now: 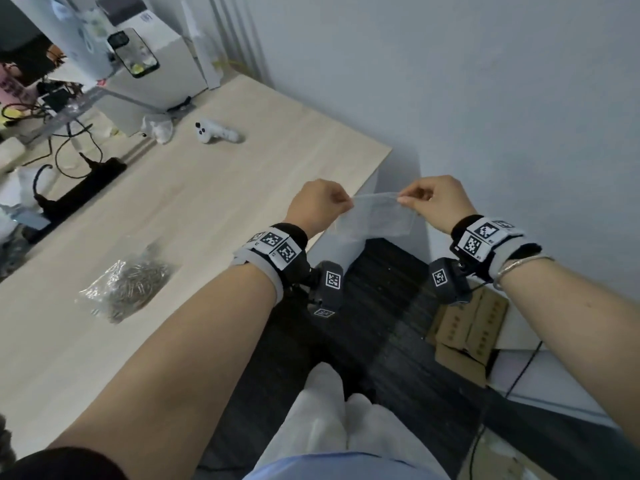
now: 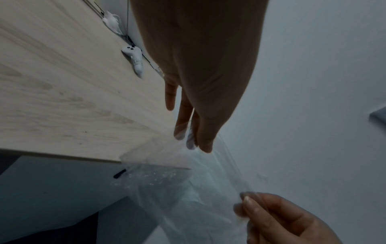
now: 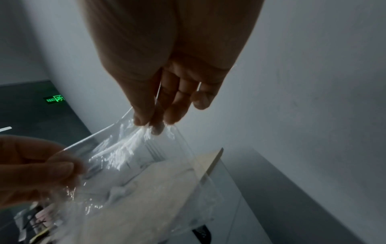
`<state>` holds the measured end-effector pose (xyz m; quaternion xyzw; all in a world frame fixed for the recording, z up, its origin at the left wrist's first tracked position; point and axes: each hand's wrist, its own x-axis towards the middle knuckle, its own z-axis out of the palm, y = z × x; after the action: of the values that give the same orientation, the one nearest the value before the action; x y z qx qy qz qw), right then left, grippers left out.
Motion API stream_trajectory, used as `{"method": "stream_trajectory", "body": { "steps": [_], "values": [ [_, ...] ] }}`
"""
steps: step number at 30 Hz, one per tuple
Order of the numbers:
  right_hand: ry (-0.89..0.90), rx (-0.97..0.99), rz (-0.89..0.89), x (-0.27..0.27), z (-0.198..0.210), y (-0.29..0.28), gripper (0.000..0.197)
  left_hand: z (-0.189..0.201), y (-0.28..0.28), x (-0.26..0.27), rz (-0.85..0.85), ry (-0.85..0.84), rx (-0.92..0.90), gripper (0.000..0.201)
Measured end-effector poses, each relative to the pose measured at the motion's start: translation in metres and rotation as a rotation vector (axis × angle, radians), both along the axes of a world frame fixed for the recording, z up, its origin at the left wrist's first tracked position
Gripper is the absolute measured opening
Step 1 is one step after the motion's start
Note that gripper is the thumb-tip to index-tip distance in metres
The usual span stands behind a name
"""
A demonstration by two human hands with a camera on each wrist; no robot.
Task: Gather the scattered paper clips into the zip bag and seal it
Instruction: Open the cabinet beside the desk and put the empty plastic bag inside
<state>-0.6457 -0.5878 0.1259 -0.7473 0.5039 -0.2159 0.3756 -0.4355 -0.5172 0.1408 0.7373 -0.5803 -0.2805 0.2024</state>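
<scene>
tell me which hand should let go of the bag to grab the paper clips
Left. The paper clips lie on the table beside the left hand; the right hand is farther off, past the table's edge, and can hold the zip bag.

Light was dim and flat for me; wrist views dark, grainy, edges warped; glare on bag (image 3: 125,148).

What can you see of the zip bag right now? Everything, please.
The zip bag is a small, clear, thin plastic pouch, crinkled and glinting in the right wrist view, with a ridged zip strip along its top edge. It looks empty. It hangs in the air past the table's corner, touching no surface. The left hand pinches one top corner and the right hand pinches the other, stretching the top edge between them. Whether the mouth is open or sealed cannot be told.
</scene>
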Motion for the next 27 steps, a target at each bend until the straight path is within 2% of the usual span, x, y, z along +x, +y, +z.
{"method": "stream_trajectory", "body": {
  "steps": [6, 9, 13, 18, 22, 27],
  "values": [
    [0.078, -0.014, 0.027, -0.012, -0.024, -0.005, 0.007, -0.034, -0.011, -0.008, -0.076, -0.082, 0.098, 0.012],
    [0.13, 0.037, 0.075, -0.005, -0.04, -0.006, 0.007, -0.054, -0.011, -0.015, -0.127, -0.129, 0.169, 0.025],
    [0.207, 0.09, 0.148, 0.008, -0.065, -0.006, 0.017, -0.082, -0.017, -0.016, -0.168, -0.143, 0.211, 0.02],
    [0.344, -0.017, 0.155, 0.025, -0.097, -0.019, 0.029, -0.119, -0.017, -0.005, -0.19, -0.34, 0.197, 0.017],
    [0.464, 0.004, 0.175, 0.048, -0.126, -0.031, 0.026, -0.142, -0.017, -0.005, -0.203, -0.403, 0.233, 0.018],
    [0.556, -0.021, 0.187, 0.085, -0.161, -0.051, 0.033, -0.169, -0.011, -0.001, -0.227, -0.504, 0.16, 0.02]
  ]
}}
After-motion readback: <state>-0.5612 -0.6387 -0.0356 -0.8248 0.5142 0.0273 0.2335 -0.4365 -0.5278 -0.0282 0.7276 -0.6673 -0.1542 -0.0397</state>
